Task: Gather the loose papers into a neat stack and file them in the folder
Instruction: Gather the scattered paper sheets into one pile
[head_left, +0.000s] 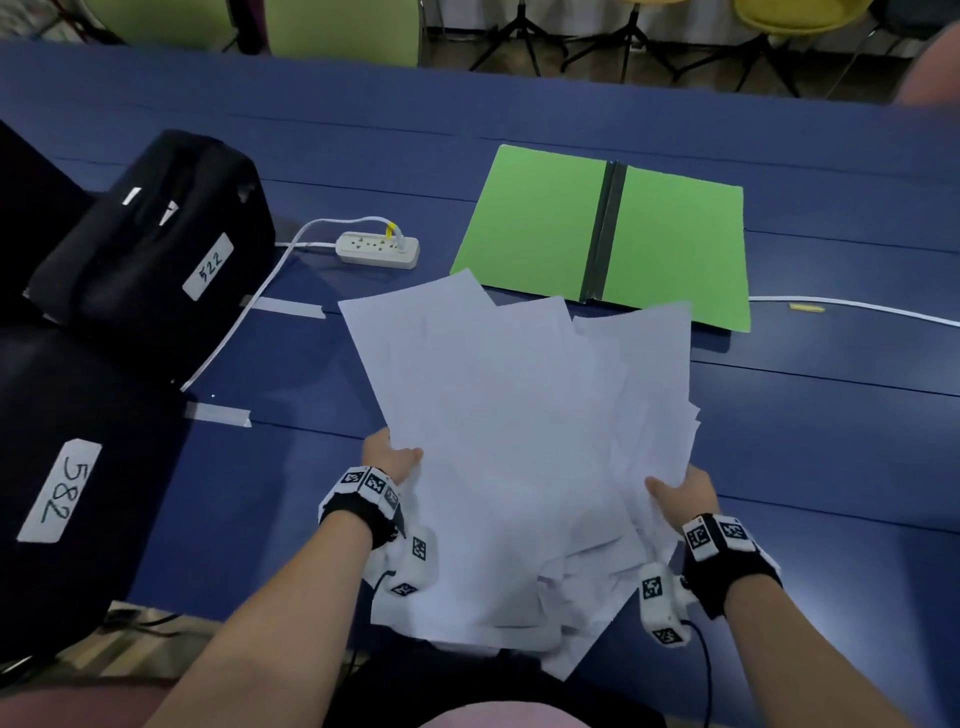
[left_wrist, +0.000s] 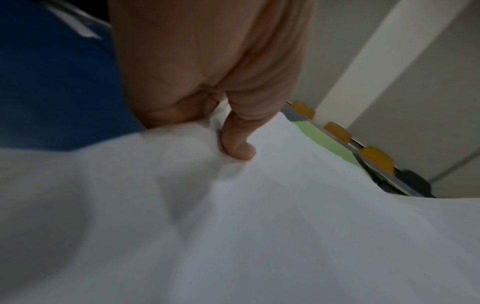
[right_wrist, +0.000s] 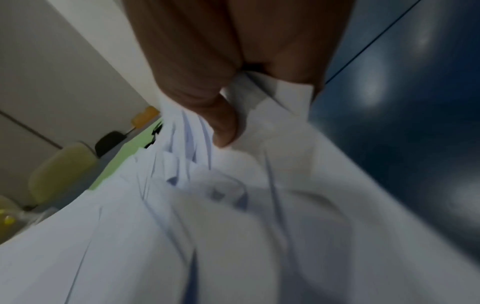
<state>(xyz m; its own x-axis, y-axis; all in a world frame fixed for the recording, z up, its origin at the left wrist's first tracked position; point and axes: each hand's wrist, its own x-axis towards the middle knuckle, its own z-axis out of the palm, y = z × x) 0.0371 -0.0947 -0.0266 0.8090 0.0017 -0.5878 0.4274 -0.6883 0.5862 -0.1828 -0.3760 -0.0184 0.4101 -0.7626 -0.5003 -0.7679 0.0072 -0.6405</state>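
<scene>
A messy bundle of white papers (head_left: 519, 447) is held up over the near part of the blue table (head_left: 805, 426), its sheets fanned out and uneven. My left hand (head_left: 389, 457) pinches the bundle's left edge, thumb on top. My right hand (head_left: 680, 493) pinches the right edge the same way. The left wrist view shows the thumb (left_wrist: 237, 142) pressed on the papers (left_wrist: 259, 226). In the right wrist view the thumb (right_wrist: 223, 127) clamps several splayed sheets (right_wrist: 233, 226). A green folder (head_left: 675, 249) lies open and flat beyond the papers, with a dark spine down its middle.
Two black bags, one labelled 522 (head_left: 150, 234) and one labelled 582 (head_left: 67, 467), sit at the left. A white power strip (head_left: 377, 249) with its cable lies left of the folder. Another white cable (head_left: 852, 306) runs off to the right. Chairs and tripod legs stand behind the table.
</scene>
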